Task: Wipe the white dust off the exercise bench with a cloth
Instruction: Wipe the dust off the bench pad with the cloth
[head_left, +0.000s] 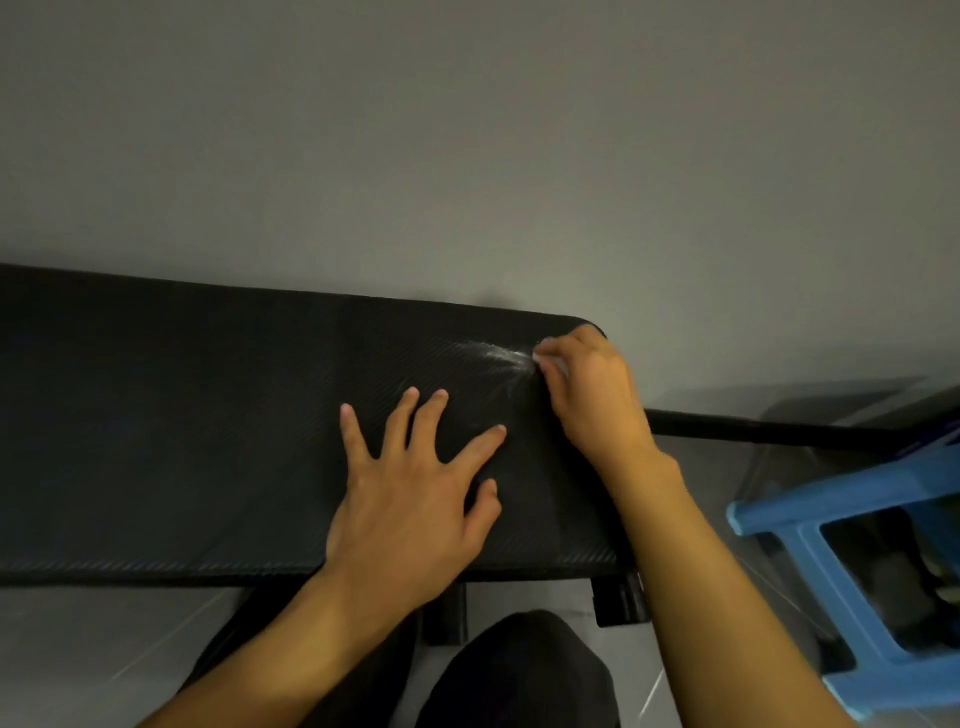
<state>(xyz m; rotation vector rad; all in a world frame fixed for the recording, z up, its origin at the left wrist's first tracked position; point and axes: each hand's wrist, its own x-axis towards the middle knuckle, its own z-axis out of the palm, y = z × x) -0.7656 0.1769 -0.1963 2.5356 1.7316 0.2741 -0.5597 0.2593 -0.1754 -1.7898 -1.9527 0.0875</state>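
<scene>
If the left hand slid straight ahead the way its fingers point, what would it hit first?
Probably the white dust smear on the bench, just ahead of the left hand; beyond that, the bench's far edge and the wall.

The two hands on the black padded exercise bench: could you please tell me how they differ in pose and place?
The left hand lies flat with fingers spread; the right hand has its fingers curled. The left hand rests mid-pad, the right hand by the far corner, at the white dust smear. Both touch the black padded exercise bench.
</scene>
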